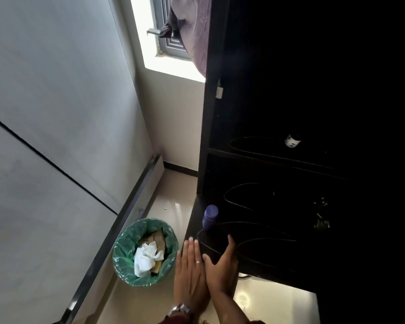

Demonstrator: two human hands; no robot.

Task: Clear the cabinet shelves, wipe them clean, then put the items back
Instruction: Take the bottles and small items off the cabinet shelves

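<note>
While both hands hover at the lower centre of the frame, palms open and fingers spread, neither grasps anything. Left hand [190, 274], with a ring and a wristwatch, lies flat, partly under the right hand [222, 270], which overlaps its edge; they look pressed or brushed together, possibly dusting off.

Black cabinet [278, 160] fills the right half of the frame, very dark inside. Lowest ledge near the hands carries a purple bottle [210, 217] standing upright at its left end. A small white-labelled jar [292, 140] sits on a higher shelf, right of centre. Thin looping cables [238, 202] trail across the shelves. Small metallic bits farther right, too dim to identify.

Green-lined waste bin [145, 251] on the floor, lower centre-left, just beside the hands, holds crumpled white tissue [146, 257].

Judgement: clearing is not finished, since items remain on the shelves. Do it well by lifting the bottle first, upright, gripped around its body, then the jar. Mind the cables: lift clear of the loops and avoid snagging them. No cloth visible.
</note>
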